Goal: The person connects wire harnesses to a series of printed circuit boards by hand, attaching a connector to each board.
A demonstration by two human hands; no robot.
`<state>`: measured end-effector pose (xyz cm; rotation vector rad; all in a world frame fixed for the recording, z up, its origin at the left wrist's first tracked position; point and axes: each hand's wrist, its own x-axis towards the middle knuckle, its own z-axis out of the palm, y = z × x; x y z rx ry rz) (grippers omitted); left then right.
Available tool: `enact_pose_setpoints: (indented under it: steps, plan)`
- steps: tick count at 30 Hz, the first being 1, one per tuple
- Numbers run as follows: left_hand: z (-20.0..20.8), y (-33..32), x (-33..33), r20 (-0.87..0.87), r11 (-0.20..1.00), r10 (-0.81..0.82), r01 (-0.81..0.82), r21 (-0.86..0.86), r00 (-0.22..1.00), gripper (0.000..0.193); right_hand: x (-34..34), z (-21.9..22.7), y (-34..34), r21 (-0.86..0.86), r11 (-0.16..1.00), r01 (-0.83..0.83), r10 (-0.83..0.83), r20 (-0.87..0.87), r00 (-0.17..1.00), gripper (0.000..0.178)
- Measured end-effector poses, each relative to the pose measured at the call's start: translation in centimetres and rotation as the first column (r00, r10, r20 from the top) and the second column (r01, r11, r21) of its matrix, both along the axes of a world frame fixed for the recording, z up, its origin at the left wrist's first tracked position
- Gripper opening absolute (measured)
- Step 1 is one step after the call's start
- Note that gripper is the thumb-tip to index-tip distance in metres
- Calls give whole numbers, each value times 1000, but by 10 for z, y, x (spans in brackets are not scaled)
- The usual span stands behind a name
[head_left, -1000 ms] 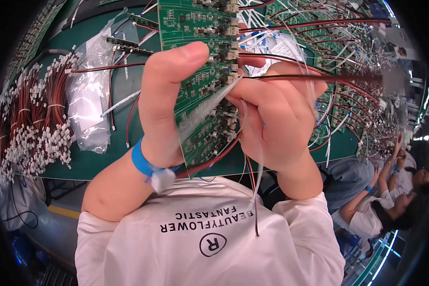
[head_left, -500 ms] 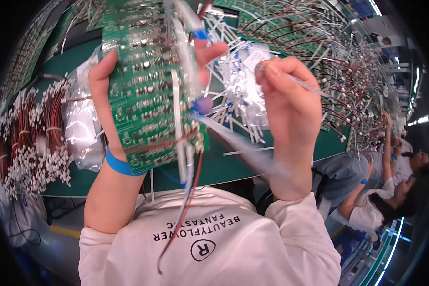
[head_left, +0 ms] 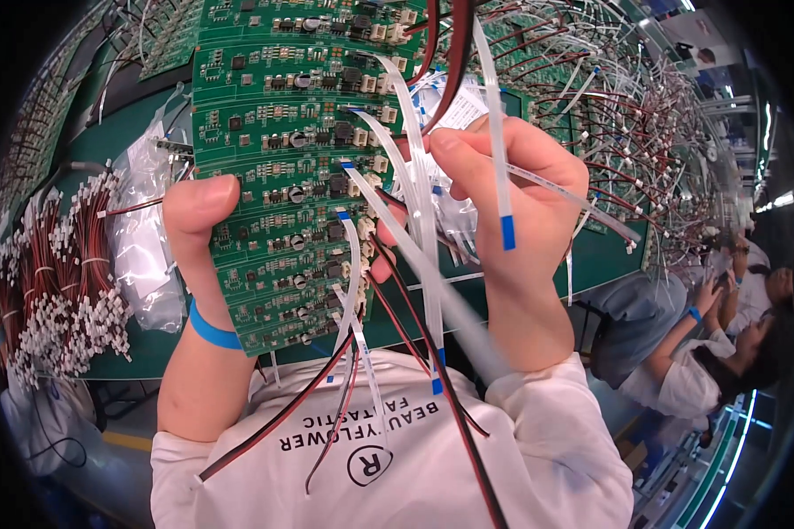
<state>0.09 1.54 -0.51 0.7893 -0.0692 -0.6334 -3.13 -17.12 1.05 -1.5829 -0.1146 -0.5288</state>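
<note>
My left hand grips a green circuit board panel made of several joined strips. Its thumb lies on the left edge, and fingertips show behind the right edge. White flat ribbon cables with blue ends and red-and-black wires hang from the panel's right side toward my shirt. Just right of that edge, my right hand is closed in a pinch on a white flat ribbon cable, whose tail sticks out past the hand. Another ribbon with a blue tip hangs in front of this hand.
Bundles of red-and-black wires with white connectors lie at the left, beside a clear plastic bag. More wired boards cover the far right of the green table. Other people sit at the right.
The panel has tilted and shifted, so more hanging wires and ribbon cables show. My right hand has moved left, closer to the panel's edge, still pinching.
</note>
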Motion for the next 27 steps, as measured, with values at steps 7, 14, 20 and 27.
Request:
enact_pose_setpoints:
  steps: [7,14,20,27]
  plan:
    - [0,0,4,-42,992,-79,75,-97,996,90,8,8,-12,-168,976,-140,145,15,989,26]
    - [5,2,4,-86,966,-167,145,-213,982,85,9,16,-19,-395,912,-109,164,107,981,22]
    - [16,-2,3,-193,941,-116,45,-337,974,66,9,12,-17,-405,912,62,22,199,980,13]
    - [-3,5,11,-165,692,-333,122,-711,929,51,-10,6,22,-321,937,-134,143,3,990,13]
